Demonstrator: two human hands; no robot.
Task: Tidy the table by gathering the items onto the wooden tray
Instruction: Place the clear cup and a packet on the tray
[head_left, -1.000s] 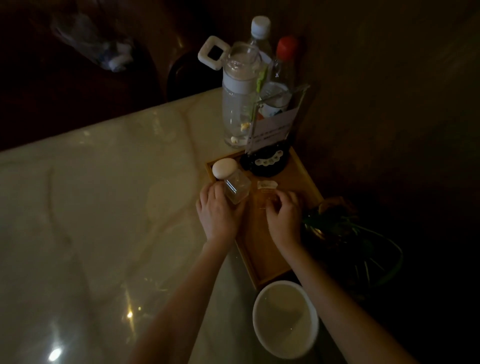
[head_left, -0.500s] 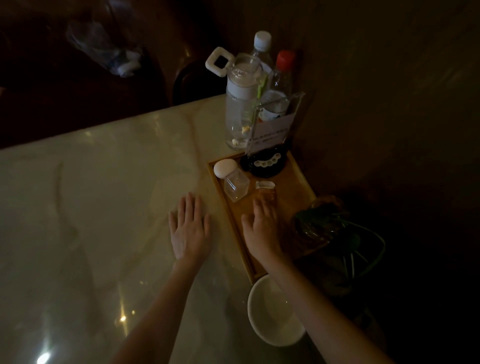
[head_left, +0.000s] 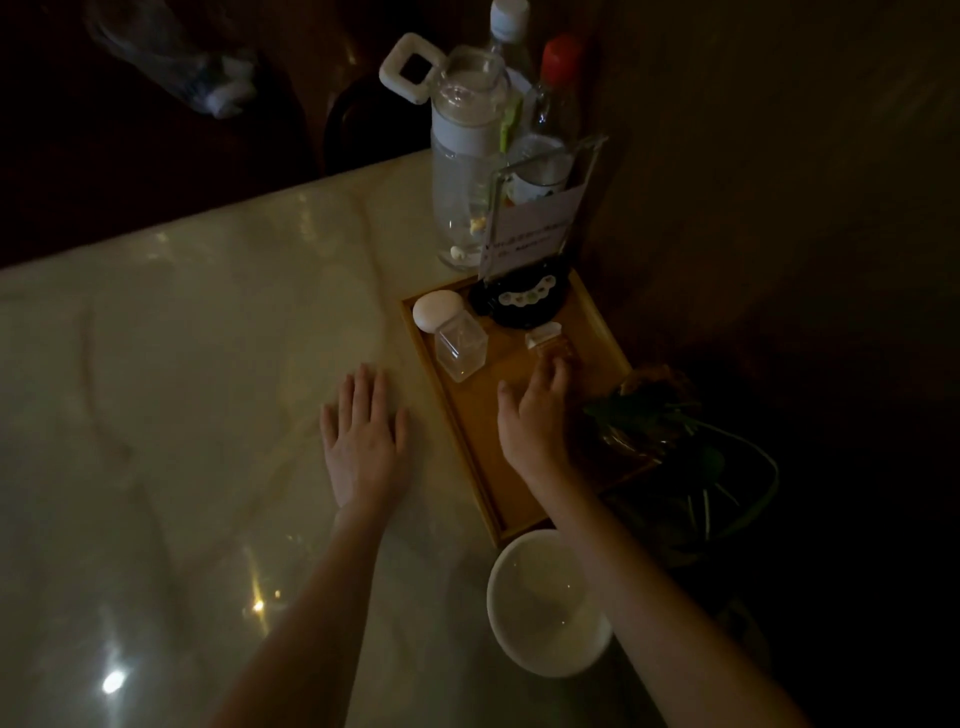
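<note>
Both hands are showing over a dim marble table (head_left: 182, 389). The left hand (head_left: 363, 436) is lying flat on the stone just beside the wooden tray (head_left: 480, 415), palm down, fingers spread a little and gripping nothing. The right hand (head_left: 535, 410) is reaching over the tray, its fingers curling toward a small amber bottle (head_left: 553, 349) with a clear cap; the fingertips are touching it or very nearly so, but the light is too poor to tell whether they are pinching it. On the tray, a square glass jar (head_left: 461, 349) with a rounded white lid is leaning at the far left corner, and a black round dish (head_left: 524, 304) is sitting at the far end beneath a clear sign holder (head_left: 535, 218) with a paper card. Behind the tray, a tall clear jug (head_left: 465, 156) with a white loop handle is standing in front of two bottles, one white-capped and one red-capped. A white bowl (head_left: 545, 603) is resting on the table at the tray's near end, off the tray. A green plant (head_left: 660, 415) is overlapping the tray's right edge.
</note>
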